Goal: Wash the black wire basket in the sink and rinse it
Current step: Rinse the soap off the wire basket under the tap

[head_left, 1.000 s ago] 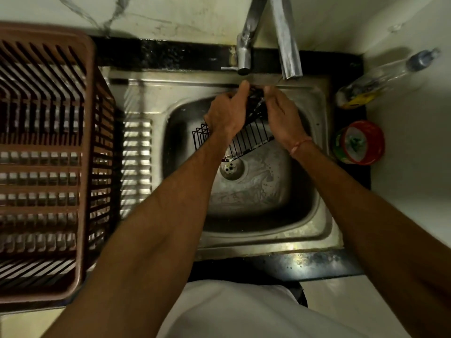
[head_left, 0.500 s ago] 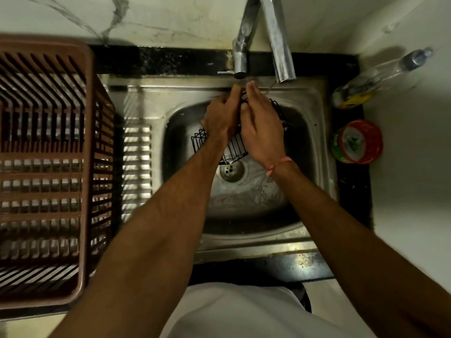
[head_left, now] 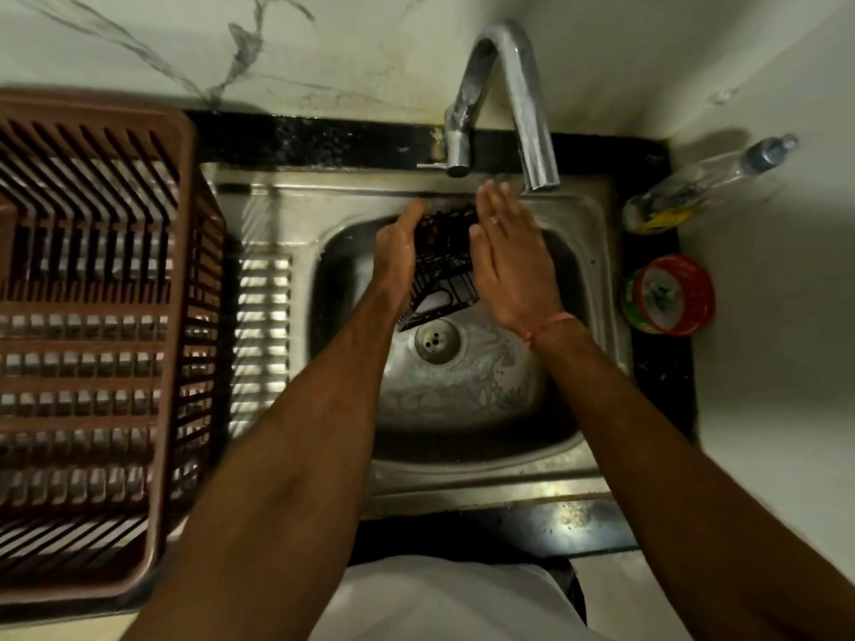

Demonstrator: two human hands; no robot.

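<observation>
In the centre of the frame, slightly above the middle, the black wire basket (head_left: 442, 266) is held tilted over the bowl of the steel sink (head_left: 467, 409), just above the round drain (head_left: 436, 340) and below the spout of the chrome tap (head_left: 518, 99). The left hand (head_left: 397, 254) holds the basket's left side, its fingers wrapped along the wires with the fingertips reaching the sink's far edge. The right hand (head_left: 511, 256) lies flat against the basket's right side, fingers straight and together, pointing toward the top of the frame; a thin ring shows on one finger and a reddish thread sits around the wrist. Whether water is running from the spout cannot be told. At the left of the frame a brown plastic dish rack (head_left: 92, 340) stands beside the ribbed draining board (head_left: 261, 344). At the right edge of the sink, on the dark counter, a clear bottle (head_left: 703, 187) lies tilted in the upper right, and just below it sits a round red and green tub (head_left: 668, 293)
</observation>
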